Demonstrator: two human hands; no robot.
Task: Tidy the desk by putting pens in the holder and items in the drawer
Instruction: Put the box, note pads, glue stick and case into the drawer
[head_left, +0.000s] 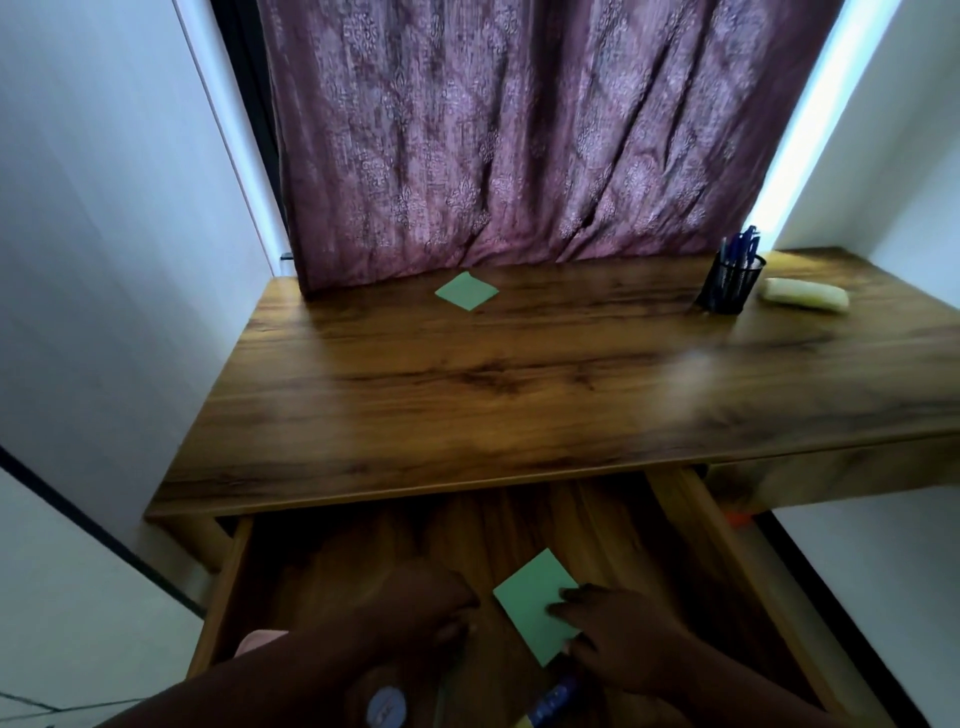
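Observation:
The wooden drawer (691, 525) under the desk is pulled out. Inside it lies a green sticky-note pad (530, 597), and my right hand (618, 639) pinches its right edge between fingers and thumb. My left hand (415, 608) hovers over the drawer's left half with its fingers curled; whether it holds anything is unclear. Below the hands, a round blue-white object (387, 705) and a blue tube (553, 701) lie in the drawer. A second green sticky note (466, 291) sits on the desk (467, 395) near the curtain. A black mesh pen holder (730, 283) with several blue pens stands at the back right.
A pale yellowish object (805, 295) lies to the right of the pen holder. A purple patterned curtain (519, 135) hangs behind the desk. White walls close in on both sides. Something small and orange (737, 518) shows beside the drawer's right rail.

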